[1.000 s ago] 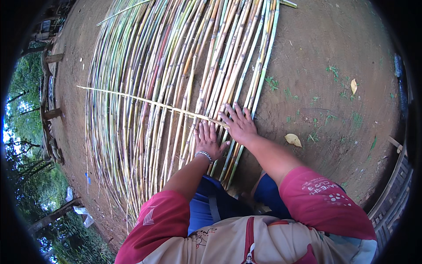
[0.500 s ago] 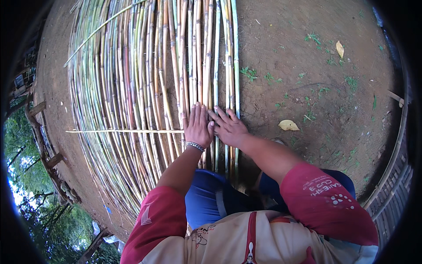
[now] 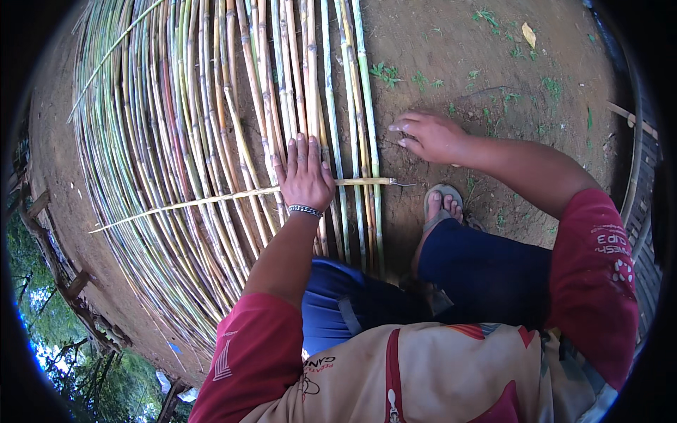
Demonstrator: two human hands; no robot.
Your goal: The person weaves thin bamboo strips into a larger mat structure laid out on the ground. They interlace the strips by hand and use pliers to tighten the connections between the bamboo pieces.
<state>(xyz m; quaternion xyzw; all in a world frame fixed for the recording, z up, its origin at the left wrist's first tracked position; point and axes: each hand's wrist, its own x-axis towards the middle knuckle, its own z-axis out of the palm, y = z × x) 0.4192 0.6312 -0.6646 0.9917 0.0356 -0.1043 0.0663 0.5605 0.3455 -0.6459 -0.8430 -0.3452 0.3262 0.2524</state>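
Observation:
Long thin bamboo poles (image 3: pixel 204 141) lie side by side on the ground, running away from me. Across them rests a slender split bamboo stick (image 3: pixel 190 203), its right end just beyond the outermost pole. My left hand (image 3: pixel 308 180) is pressed flat on the poles over this stick, fingers stretched forward, a chain bracelet at the wrist. To the right of the poles, my right hand (image 3: pixel 434 137) hovers over bare soil with fingers apart and slightly bent, holding nothing visible. The part of the stick under my left palm is hidden.
Another thin stick (image 3: pixel 116 56) slants across the poles at the far left. My sandalled foot (image 3: pixel 443 204) stands right of the poles. Small weeds and a yellow leaf (image 3: pixel 529 35) dot the soil (image 3: pixel 493 120). A woven bamboo fence (image 3: pixel 642 176) edges the right side.
My right hand has lifted off the poles and moved right over the soil. The left hand stays flat on them. The cross stick's right end now shows, and the view has shifted right.

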